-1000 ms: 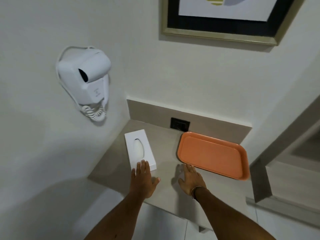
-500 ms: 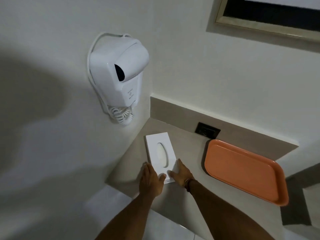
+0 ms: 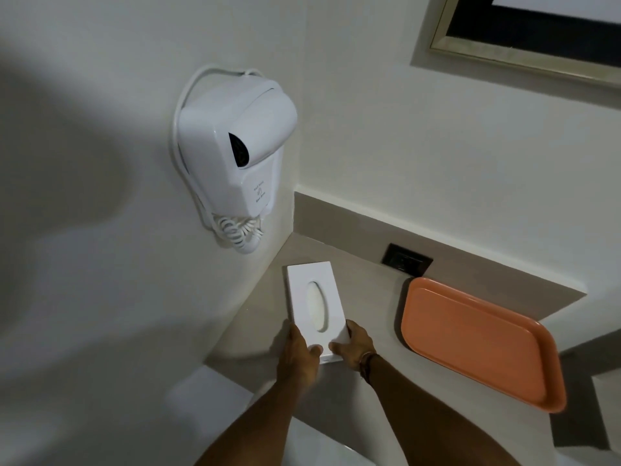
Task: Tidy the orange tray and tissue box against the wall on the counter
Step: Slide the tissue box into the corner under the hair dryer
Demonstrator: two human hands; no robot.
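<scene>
Right hand (image 3: 353, 344) moved from tissue box (image 3: 316, 306) top to its right edge, left hand (image 3: 299, 358) opposite, both hands clasping it.

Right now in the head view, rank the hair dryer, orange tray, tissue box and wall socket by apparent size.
1. Orange tray and hair dryer: look alike, and the dryer's nearness makes it unsure.
2. Tissue box, held by both hands.
3. Wall socket.
</scene>
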